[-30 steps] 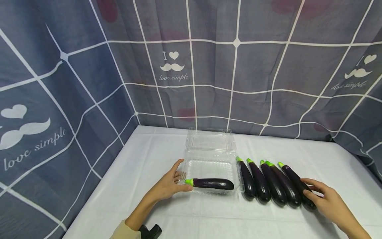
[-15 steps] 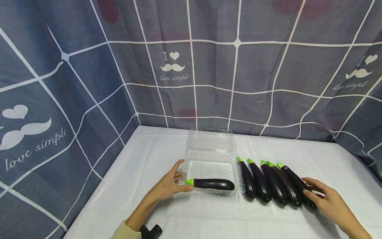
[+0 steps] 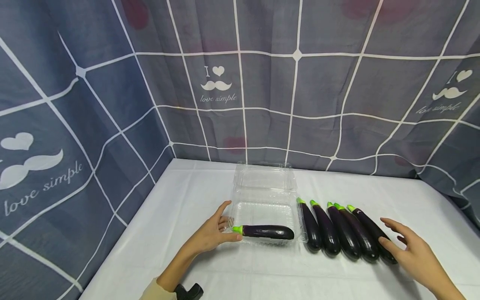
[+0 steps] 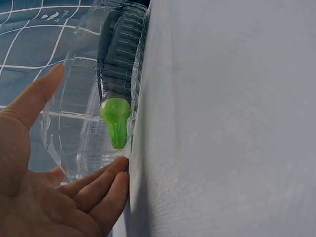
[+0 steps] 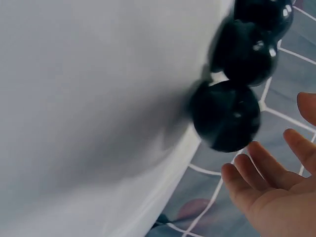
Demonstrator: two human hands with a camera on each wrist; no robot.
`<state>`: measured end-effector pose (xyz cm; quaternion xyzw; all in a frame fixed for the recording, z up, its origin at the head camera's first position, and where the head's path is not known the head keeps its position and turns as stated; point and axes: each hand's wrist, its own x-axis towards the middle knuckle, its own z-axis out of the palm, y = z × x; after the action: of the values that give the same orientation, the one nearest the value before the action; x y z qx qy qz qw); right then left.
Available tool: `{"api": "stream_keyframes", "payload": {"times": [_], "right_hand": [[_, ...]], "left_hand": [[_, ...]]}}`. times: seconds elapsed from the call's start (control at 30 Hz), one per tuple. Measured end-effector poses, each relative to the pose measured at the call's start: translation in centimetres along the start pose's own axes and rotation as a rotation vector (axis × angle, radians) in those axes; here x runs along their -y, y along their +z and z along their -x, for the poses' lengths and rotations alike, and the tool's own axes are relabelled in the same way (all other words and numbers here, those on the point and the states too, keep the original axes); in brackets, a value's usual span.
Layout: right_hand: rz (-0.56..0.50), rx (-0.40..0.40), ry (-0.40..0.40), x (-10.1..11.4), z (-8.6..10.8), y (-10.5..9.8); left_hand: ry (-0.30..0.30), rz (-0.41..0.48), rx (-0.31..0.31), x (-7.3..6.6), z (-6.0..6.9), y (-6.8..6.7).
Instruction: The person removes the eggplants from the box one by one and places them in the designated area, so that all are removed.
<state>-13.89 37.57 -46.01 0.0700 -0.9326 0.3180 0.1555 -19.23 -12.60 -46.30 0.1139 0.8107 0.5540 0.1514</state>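
Observation:
In the head view a clear plastic clamshell box lies with its lid folded back. One dark eggplant rests across its front part, green stem to the left. My left hand is at the box's left side, fingers spread. In the left wrist view its fingertips reach the box's edge near the green stem. Several eggplants lie in a row to the right of the box. Beside the rightmost eggplant is my right hand, fingers loosely extended, holding nothing; the right wrist view shows its fingertips close to that eggplant.
A white cloth covers the table. Behind and to the left hangs a grey-blue checked curtain with white lines. A black object sits by the left sleeve. The open lid lies toward the curtain.
My right hand's fingers have spread and lifted slightly off the rightmost eggplant. My left hand, the box and the eggplants look unmoved.

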Motion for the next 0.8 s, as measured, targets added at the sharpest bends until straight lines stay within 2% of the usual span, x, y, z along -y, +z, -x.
{"api": "stream_keyframes", "payload": {"times": [0.2, 0.33, 0.47, 0.67, 0.8], "right_hand": [[0.028, 0.065, 0.056, 2.2, -0.3, -0.2], [-0.008, 0.074, 0.056, 3.5, -0.5, 0.3], [-0.039, 0.063, 0.012, 4.8, -0.9, 0.7], [-0.086, 0.005, -0.118, 7.0, -1.7, 1.6], [-0.174, 0.037, -0.150, 8.5, -2.0, 2.2]], "left_hand": [[-0.008, -0.007, 0.000, -0.1, 0.1, 0.0], [-0.012, -0.003, -0.003, -0.1, 0.1, 0.0], [-0.007, 0.002, 0.000, -0.1, 0.1, 0.0], [0.000, 0.026, 0.005, -0.3, 0.3, 0.0], [0.001, 0.022, 0.005, -0.3, 0.3, 0.0]]}}
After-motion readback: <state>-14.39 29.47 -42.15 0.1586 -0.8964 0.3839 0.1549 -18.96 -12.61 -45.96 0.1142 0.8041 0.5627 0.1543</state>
